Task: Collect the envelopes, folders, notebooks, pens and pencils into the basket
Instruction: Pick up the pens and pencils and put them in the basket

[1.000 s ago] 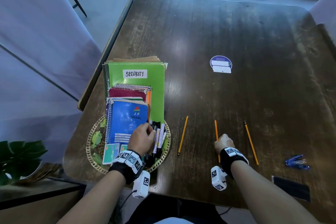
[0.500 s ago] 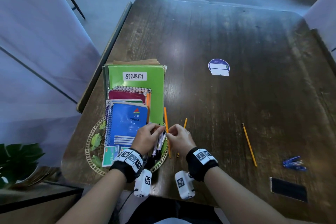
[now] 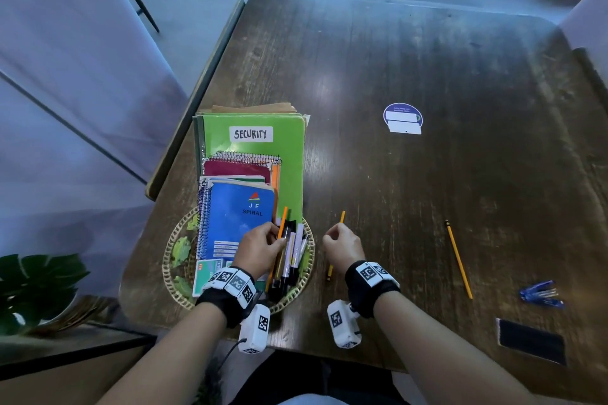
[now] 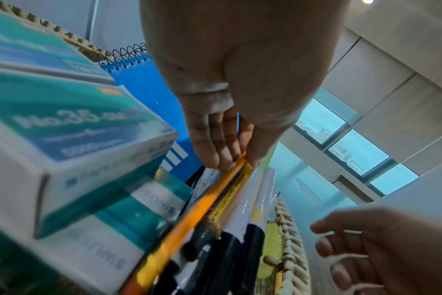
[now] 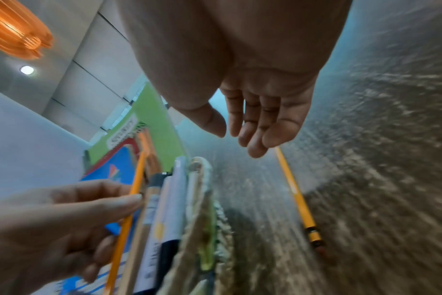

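A round woven basket (image 3: pixel 307 268) sits at the table's near left. On it lie a green "SECURITY" folder (image 3: pixel 289 148), spiral notebooks (image 3: pixel 237 217) and several pens (image 3: pixel 294 253). My left hand (image 3: pixel 276 238) pinches an orange pencil (image 3: pixel 282 223) over the pens; the left wrist view shows the thumb and fingers (image 4: pixel 230 151) closed on that pencil (image 4: pixel 189 215). My right hand (image 3: pixel 329 235) hovers empty just right of the basket, fingers relaxed (image 5: pixel 255 139). Under it a yellow pencil (image 3: pixel 342 217) (image 5: pixel 298 199) lies on the table. Another pencil (image 3: pixel 459 260) lies farther right.
Boxes of staples (image 4: pixel 63 139) lie at the basket's near left. On the dark wooden table (image 3: pixel 427 59) are a round blue sticker (image 3: pixel 402 118), blue clips (image 3: pixel 541 294) and a black pad (image 3: pixel 531 340) at the near right. A leafy plant (image 3: pixel 33 289) stands off the table's left.
My right hand picked up a pencil mid-table, carried it left and passed it to my left hand at the basket. It has now let go and drawn back to the right.
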`<state>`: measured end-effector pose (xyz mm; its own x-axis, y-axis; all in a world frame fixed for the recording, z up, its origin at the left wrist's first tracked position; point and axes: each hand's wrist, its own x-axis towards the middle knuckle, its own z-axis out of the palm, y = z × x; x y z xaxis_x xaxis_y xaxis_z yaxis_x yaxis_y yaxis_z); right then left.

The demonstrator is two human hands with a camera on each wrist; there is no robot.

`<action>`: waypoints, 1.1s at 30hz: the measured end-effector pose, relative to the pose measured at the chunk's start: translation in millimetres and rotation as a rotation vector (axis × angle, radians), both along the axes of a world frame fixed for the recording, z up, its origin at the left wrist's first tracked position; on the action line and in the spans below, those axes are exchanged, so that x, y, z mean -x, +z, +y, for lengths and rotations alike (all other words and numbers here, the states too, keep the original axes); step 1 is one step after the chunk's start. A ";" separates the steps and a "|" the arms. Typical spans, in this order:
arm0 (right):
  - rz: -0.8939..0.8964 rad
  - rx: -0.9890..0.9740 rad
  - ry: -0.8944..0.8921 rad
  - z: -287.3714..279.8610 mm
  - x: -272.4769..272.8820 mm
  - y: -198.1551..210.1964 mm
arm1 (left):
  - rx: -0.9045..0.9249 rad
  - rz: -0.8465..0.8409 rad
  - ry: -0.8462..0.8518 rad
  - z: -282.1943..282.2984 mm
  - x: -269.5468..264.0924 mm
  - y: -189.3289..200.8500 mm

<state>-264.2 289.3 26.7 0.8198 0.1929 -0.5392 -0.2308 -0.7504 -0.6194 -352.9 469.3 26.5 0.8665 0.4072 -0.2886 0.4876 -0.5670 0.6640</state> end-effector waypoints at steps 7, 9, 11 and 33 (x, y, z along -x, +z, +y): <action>0.132 0.258 0.009 -19.9 -19.4 -36.8 | 0.000 0.097 -0.010 1.9 6.9 -7.4; 0.151 0.291 0.030 -17.8 -18.3 -44.3 | -0.005 0.087 -0.011 2.3 7.5 -6.7; 0.151 0.303 0.043 -13.8 -15.0 -50.8 | -0.018 0.066 -0.004 2.4 7.4 -4.3; -0.042 -0.165 -0.107 6.8 20.5 -0.8 | 0.138 -0.112 -0.107 -34.0 -35.5 13.9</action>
